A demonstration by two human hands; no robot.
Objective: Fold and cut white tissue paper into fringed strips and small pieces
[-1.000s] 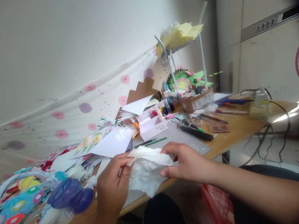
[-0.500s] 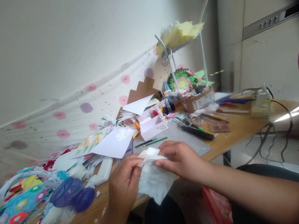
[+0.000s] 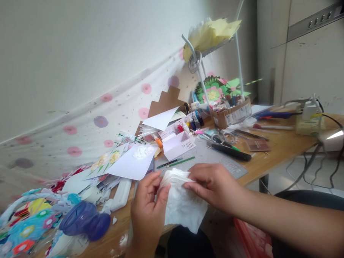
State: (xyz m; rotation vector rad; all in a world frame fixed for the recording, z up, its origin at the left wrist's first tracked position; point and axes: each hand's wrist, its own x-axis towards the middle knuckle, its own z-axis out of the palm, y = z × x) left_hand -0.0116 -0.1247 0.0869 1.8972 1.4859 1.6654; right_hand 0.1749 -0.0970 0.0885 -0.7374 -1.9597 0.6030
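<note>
A white tissue (image 3: 184, 208) hangs in front of me at the table's near edge, its top part folded over and wrinkled. My right hand (image 3: 210, 182) pinches its upper right corner between thumb and fingers. On the other side, my left hand (image 3: 149, 198) has thumb and fingers curled at the tissue's left edge, the thumb tip lying on it. Just beyond the hands are a green pencil (image 3: 181, 161) and a small open white paper box (image 3: 178, 144) on a grey cutting mat (image 3: 203, 158).
A purple vase-like container (image 3: 84, 220) lies at the left among colourful craft flowers (image 3: 25, 230). White bits rest on a paper sheet (image 3: 130, 165). Scissors (image 3: 222, 137), a black-handled tool (image 3: 232, 152) and a cardboard box (image 3: 231, 115) of supplies stand farther right.
The view has shifted slightly. My left fingers have loosened and spread a little at the tissue's edge, and more of its folded top shows. My right hand keeps its pinch.
</note>
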